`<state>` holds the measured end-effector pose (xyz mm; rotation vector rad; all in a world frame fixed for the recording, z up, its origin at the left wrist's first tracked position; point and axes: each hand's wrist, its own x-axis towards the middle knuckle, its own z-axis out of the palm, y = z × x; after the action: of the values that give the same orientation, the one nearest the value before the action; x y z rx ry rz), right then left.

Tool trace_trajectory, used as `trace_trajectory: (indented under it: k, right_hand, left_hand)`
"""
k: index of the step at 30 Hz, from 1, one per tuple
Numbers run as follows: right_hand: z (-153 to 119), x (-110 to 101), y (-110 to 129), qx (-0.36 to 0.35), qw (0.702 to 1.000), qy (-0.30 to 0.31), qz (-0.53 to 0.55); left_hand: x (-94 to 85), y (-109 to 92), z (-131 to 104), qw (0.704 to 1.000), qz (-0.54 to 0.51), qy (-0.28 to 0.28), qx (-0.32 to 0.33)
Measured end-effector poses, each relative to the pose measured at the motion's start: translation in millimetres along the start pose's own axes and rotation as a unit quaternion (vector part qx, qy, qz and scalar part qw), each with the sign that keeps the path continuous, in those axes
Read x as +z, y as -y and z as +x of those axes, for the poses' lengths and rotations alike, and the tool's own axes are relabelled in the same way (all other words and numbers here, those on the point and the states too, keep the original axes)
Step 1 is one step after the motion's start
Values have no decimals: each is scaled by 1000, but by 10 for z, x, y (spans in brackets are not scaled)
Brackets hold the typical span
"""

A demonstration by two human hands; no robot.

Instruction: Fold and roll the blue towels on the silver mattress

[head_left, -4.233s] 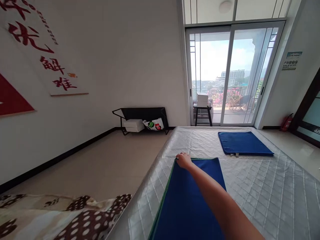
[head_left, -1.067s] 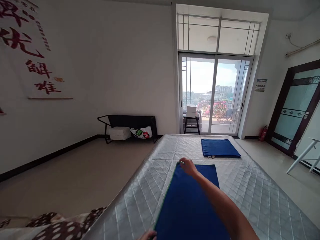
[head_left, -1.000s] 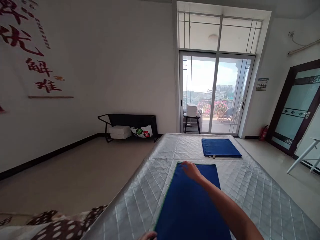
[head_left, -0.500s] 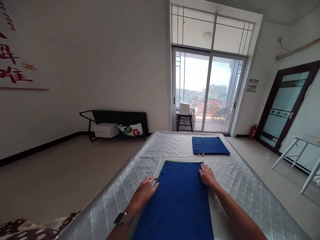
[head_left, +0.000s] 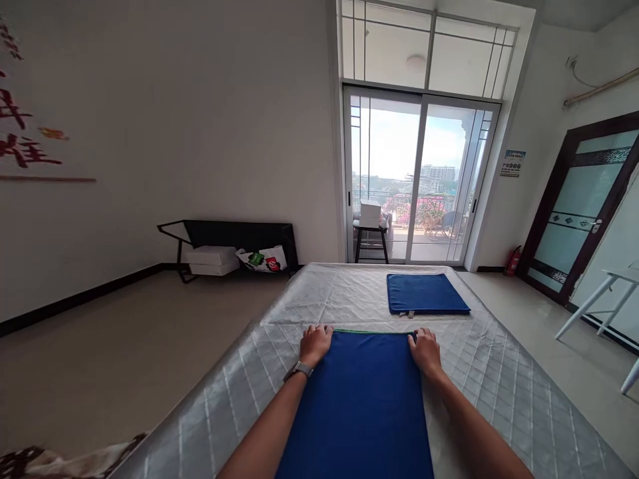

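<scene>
A long blue cloth [head_left: 364, 406] with a thin green line along its far edge lies flat in front of me. My left hand [head_left: 315, 346] is at the cloth's far left corner, fingers curled on it, with a watch on the wrist. At the far right corner my right hand [head_left: 426, 352] pinches the cloth, thumb on the inner side. The fingertips of both hands are partly hidden. Beyond them lies a folded blue cloth [head_left: 426, 293] with small pale tags at its near edge; neither hand touches it.
Under both cloths is a silver-grey quilted mattress [head_left: 234, 399]. A patterned brown and white fabric [head_left: 70, 462] shows at the lower left. By the wall are a black rack [head_left: 234, 233], white boxes [head_left: 212, 259] and a bag [head_left: 262, 259]. A white-legged table [head_left: 594, 299] stands right.
My left hand has moved forward from the cloth's left side to its far left corner. My right hand stays at the right corner, its fingers now more curled. The view has shifted slightly.
</scene>
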<state>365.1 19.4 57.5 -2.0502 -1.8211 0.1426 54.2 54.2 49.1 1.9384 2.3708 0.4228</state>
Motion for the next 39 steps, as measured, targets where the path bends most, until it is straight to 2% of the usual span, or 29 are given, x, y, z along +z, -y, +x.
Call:
trace_trajectory:
  k: [6,12,20,25,27,29,33,35,37,39]
  right_hand:
    - [166,-21,-89,0,997,3,78]
    - [379,21,-110,24,989,39,137]
    - [546,104,15,40,991,26,129]
    - [501,159,78,20,998,-8,51]
    - [477,156,92,4,1000,-18,20]
    - [462,143,102,-4,1000,-20,3]
    - [453,118,112,-4,1000,-18,5]
    - [453,114,114,-4,1000,-20,12]
    - [454,113,115,-4,1000,-20,14]
    - [457,117,115,-4,1000,-20,14]
  left_hand:
    - [72,114,28,1000,1,-16,19]
    - [60,95,57,997,2,-34,64]
    - [41,26,206,994,-6,-70,89]
    - [-7,-13,196,991,-3,-94,93]
    - [-21,-113,149,988,-3,-101,116]
    - [5,-315,84,983,-8,-95,157]
    - [237,-935,-77,965,-24,-46,256]
    - [392,-1197,-150,959,-26,-19,281]
    - [503,-1318,-196,958,-23,4,285]
    - [534,-1262,-203,961,-18,24,276]
